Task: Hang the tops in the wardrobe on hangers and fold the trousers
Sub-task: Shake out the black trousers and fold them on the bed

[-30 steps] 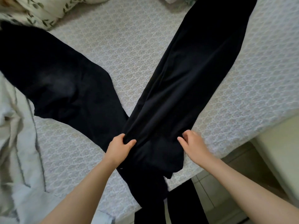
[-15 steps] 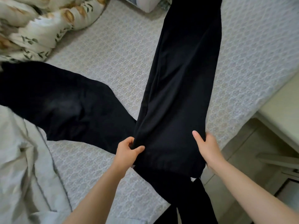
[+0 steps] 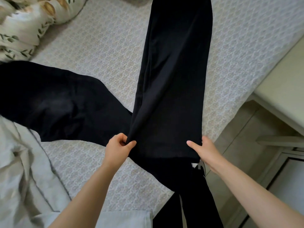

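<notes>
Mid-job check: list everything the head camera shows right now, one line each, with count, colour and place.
black trousers: one, black, spread on the bed; one leg runs away up the middle, another part lies to the left, dark cloth hangs past the near edge
bed cover: one, pale grey with a lace-like pattern, under the trousers
floral bedding: one bundle, white with green leaves and tan flowers, top left
pale cloth: one crumpled heap, off-white, left and bottom left
cabinet: one, cream, right of the bed
floor: beige, lower right
left hand: pinches the leg's left edge
right hand: grips the leg's right edge, thumb on top
</notes>
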Motion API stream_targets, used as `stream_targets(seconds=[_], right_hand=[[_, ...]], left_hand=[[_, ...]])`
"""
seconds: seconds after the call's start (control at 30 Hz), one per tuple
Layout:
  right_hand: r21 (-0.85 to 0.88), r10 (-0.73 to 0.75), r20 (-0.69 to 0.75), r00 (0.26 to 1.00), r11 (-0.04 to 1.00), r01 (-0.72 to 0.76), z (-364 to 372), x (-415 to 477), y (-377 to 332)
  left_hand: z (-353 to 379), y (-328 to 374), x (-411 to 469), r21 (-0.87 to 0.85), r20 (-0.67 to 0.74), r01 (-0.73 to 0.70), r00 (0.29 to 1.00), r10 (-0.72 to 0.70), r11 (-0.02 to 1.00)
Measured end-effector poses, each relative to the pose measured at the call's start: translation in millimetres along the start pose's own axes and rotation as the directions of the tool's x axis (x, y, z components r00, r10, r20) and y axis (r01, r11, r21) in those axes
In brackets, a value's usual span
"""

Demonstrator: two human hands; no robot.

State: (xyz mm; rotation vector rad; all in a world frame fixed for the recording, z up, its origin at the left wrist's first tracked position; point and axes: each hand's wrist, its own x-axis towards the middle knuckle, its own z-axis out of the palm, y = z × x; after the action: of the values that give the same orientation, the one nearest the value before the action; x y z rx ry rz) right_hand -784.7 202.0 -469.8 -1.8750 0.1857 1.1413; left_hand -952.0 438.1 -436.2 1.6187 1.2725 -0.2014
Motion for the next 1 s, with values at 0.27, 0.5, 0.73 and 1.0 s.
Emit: stream_targets(seconds=[0.27, 0.5, 0.73, 1.0], right_hand=[[0.044, 0.117, 0.019, 0.993, 0.992, -0.118, 7.4, 6.9, -0.7], [0.185, 0.129, -0.054, 0.99, 0.976, -0.117, 9.8, 13.3, -33.0], [0.168, -0.187, -0.378, 0.907, 0.949, 0.266, -50.3, -36.0, -48.3], [-0.135, 0.218, -0.262, 0.94, 0.956, -0.259, -82.4, -4.9, 44.1]], left_hand=[[14.3, 4.0, 9.1, -0.062, 0.106, 0.067, 0.993, -0.061, 0.996], [25.9, 22.4, 19.0, -0.136, 0.131, 0.126, 0.985, -0.108, 0.983], [41.3, 38.1, -16.6, -0.423, 0.346, 0.245, 0.933, -0.095, 0.872], [91.5, 2.6, -3.8, 0.073, 0.34, 0.181, 0.92, -0.195, 0.981]])
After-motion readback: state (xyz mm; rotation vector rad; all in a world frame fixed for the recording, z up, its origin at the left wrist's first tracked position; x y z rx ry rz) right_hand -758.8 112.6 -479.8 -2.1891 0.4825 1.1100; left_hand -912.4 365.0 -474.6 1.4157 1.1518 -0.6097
